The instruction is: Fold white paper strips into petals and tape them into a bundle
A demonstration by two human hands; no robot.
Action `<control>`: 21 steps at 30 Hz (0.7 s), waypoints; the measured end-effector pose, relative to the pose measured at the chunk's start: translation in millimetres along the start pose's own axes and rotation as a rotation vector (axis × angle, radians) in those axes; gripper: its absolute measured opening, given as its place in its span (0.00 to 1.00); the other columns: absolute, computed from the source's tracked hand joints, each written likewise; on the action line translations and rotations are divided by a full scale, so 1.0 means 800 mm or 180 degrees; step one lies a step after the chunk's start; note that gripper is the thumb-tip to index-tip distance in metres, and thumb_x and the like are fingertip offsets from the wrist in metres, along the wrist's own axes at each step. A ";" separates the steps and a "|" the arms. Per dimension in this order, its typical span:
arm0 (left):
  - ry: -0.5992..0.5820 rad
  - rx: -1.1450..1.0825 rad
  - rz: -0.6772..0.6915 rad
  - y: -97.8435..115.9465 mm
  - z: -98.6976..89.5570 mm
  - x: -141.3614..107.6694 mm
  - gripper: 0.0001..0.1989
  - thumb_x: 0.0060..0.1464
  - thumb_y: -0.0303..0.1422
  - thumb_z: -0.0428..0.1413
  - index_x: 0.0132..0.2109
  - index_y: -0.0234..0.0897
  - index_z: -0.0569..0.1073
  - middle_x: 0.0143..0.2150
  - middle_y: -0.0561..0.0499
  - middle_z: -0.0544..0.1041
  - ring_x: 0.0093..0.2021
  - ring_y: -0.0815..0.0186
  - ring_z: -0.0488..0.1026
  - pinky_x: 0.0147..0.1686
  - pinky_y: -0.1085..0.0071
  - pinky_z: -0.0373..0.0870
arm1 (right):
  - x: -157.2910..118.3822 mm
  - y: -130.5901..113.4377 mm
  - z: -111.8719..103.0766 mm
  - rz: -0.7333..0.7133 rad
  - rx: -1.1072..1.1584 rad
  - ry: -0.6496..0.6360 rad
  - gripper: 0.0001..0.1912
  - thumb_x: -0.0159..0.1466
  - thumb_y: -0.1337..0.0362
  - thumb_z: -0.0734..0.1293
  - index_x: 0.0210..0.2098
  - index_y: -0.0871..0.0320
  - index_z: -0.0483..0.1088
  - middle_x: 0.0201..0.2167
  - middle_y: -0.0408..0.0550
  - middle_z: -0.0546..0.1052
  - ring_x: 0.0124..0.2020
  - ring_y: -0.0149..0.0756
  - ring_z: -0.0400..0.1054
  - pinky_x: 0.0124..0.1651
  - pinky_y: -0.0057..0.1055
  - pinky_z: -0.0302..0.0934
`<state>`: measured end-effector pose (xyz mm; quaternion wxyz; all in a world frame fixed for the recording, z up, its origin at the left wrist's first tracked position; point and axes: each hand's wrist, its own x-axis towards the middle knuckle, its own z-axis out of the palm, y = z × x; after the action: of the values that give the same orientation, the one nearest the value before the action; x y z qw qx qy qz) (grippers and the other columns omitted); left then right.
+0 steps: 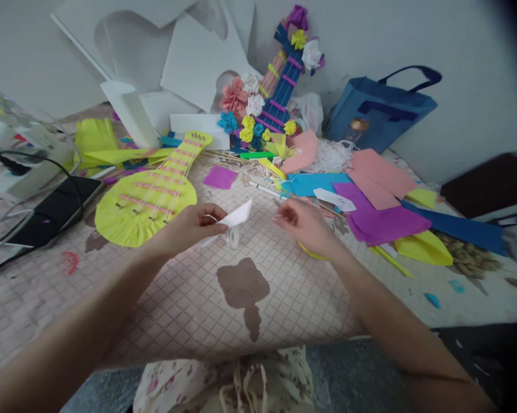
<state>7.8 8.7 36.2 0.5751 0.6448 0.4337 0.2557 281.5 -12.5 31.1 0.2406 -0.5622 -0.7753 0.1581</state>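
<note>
My left hand (198, 225) is closed on a folded piece of white paper (238, 215), which points up to the right over the table. Just below that paper is a small white roll (232, 237), perhaps tape; whether it touches my fingers is unclear. To the right, my right hand (303, 223) hovers with its fingers curled together in a pinch, apart from the paper. Anything in that pinch is too small to name. Under the right wrist shows a yellow curved thing (312, 251). Left of my left hand lies a yellow paper lute shape (148, 203) with pink strips and white strings.
A blue paper instrument (282, 92) with paper flowers leans at the back wall. A blue bag (378, 109) stands right of it. Purple paper (383, 218) and pink sheets (381, 178) lie at right. A black phone (54, 212) and cables are at left.
</note>
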 end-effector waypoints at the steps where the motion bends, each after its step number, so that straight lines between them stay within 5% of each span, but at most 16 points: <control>1: 0.0053 0.0106 0.0036 0.002 -0.003 0.001 0.12 0.47 0.36 0.60 0.37 0.35 0.70 0.29 0.51 0.75 0.28 0.70 0.71 0.26 0.76 0.63 | -0.007 0.015 -0.013 0.0145 -0.0472 0.0036 0.11 0.60 0.55 0.65 0.31 0.56 0.64 0.30 0.47 0.71 0.31 0.36 0.66 0.33 0.32 0.57; 4: 0.0058 0.0222 0.0117 0.013 -0.009 0.004 0.12 0.47 0.36 0.60 0.37 0.34 0.70 0.29 0.50 0.76 0.30 0.68 0.72 0.28 0.74 0.65 | -0.031 0.060 -0.039 0.0439 -0.1237 -0.0323 0.16 0.53 0.54 0.69 0.29 0.56 0.60 0.30 0.48 0.71 0.34 0.42 0.66 0.31 0.32 0.55; 8: -0.0050 0.0176 0.0128 0.034 -0.013 0.008 0.11 0.46 0.36 0.60 0.35 0.35 0.70 0.29 0.51 0.75 0.27 0.70 0.71 0.26 0.76 0.65 | -0.048 0.091 -0.040 0.0574 -0.1274 -0.0631 0.17 0.53 0.53 0.68 0.31 0.55 0.59 0.28 0.48 0.72 0.32 0.42 0.67 0.30 0.31 0.53; 16: -0.0126 0.0381 0.0051 0.054 -0.023 0.016 0.09 0.45 0.35 0.60 0.32 0.35 0.71 0.25 0.53 0.73 0.23 0.72 0.67 0.22 0.77 0.59 | -0.038 0.086 -0.051 0.0569 -0.1064 -0.0954 0.11 0.56 0.56 0.63 0.28 0.56 0.61 0.28 0.48 0.72 0.28 0.36 0.65 0.29 0.30 0.54; 21: -0.0172 0.0593 0.0028 0.062 -0.026 0.022 0.09 0.44 0.35 0.59 0.33 0.36 0.71 0.25 0.53 0.71 0.23 0.71 0.66 0.23 0.76 0.59 | -0.051 0.072 -0.056 0.0384 -0.0489 -0.1034 0.15 0.59 0.56 0.62 0.42 0.57 0.65 0.34 0.49 0.75 0.30 0.37 0.68 0.30 0.31 0.58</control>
<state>12.2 36.2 85.4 0.5230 0.7041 0.4371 0.1992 362.8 -34.1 30.7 0.0587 -0.5915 -0.7786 0.2013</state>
